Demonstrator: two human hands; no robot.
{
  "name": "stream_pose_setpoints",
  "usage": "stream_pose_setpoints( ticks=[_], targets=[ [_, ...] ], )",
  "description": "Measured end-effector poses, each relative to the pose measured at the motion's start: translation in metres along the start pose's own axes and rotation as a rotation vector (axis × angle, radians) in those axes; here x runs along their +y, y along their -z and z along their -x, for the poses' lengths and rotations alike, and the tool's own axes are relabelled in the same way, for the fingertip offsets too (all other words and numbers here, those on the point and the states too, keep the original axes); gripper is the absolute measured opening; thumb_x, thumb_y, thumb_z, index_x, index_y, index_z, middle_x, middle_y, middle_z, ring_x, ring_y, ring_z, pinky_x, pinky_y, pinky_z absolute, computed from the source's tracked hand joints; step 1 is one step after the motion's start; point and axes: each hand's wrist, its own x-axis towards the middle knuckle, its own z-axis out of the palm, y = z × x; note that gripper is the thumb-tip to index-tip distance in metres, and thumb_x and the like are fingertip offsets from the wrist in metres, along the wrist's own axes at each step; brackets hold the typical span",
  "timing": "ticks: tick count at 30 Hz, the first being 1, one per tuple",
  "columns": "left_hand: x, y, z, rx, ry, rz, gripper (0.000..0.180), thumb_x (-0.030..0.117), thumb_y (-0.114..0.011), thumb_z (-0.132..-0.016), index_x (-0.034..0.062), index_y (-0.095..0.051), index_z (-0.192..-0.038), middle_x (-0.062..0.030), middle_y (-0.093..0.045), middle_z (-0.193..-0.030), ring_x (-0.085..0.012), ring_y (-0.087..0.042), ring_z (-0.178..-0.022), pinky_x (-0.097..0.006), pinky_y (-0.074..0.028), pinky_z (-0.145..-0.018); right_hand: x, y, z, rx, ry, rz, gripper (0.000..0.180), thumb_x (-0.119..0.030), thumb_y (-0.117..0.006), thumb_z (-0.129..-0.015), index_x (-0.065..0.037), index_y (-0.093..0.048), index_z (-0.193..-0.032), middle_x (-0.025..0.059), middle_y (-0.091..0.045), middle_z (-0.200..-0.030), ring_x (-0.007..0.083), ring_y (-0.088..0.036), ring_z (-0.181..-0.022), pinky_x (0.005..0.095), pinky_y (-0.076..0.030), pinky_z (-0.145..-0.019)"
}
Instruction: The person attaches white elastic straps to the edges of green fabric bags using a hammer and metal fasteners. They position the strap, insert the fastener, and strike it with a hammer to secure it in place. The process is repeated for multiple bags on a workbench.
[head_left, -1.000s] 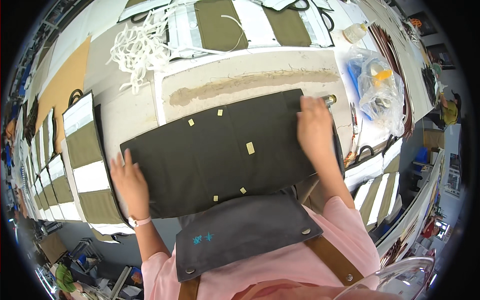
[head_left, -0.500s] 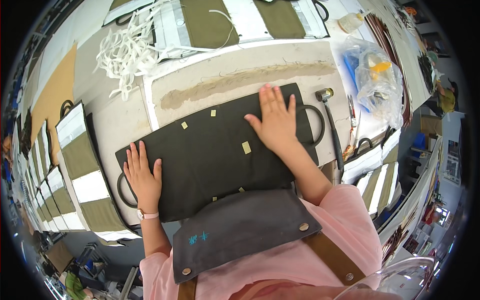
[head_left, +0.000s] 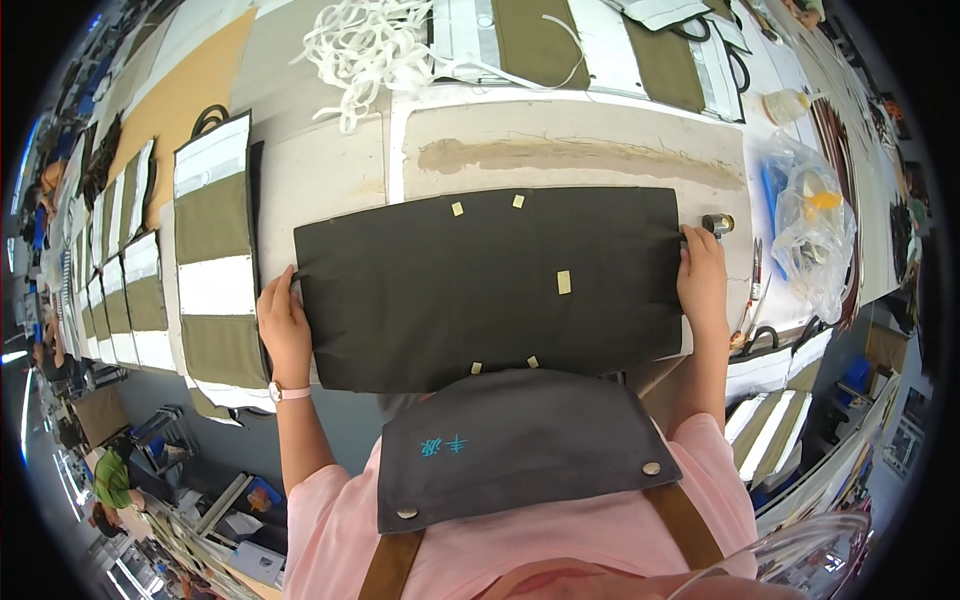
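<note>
Two hands, left at 9 o'clock and right at 3, each grip pinching the dark cloth's ends on the counter; uneven pulling could skew it

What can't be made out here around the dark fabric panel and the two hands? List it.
- Head view: the near edge of the dark fabric panel is covered by the grey apron.
- The left hand and right hand grip the panel's ends; fingertips curled under it are hidden.
- The small metal piece by the right hand is too small to identify.
- The clear plastic bag blurs its contents.
</note>
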Motion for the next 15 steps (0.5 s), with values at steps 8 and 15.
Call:
stream_pose_setpoints(
  ticks=[8, 15],
  targets=[
    [0.000, 0.024, -0.016, 0.138, 0.031, -0.115, 0.030, -0.002, -0.058, -0.092, 0.0074, -0.066, -0.119, -0.0139, -0.066, -0.105, -0.0348, -0.064, -0.094, -0.044, -0.052, -0.081, 0.018, 0.022, -0.020, -0.013, -0.106, 0.038, 0.017, 0.000, -0.059, -0.090, -0.002, -0.066, -0.105, 0.0161, -0.066, -0.098, 0.0368, -0.062, -0.096, 0.0461, -0.049, -0.082],
    [-0.011, 0.067, -0.031, 0.649, -0.134, 0.501, 0.024, -0.005, -0.060, -0.089, -0.0006, -0.062, -0.113, -0.0132, -0.061, -0.110, -0.0241, -0.058, -0.108, -0.038, -0.048, -0.099, 0.025, 0.059, -0.021, 0.610, 0.072, -0.478, 0.018, 0.003, -0.066, -0.086, -0.004, -0.068, -0.102, 0.0148, -0.068, -0.111, 0.0289, -0.063, -0.103, 0.0359, -0.049, -0.091]
  ],
)
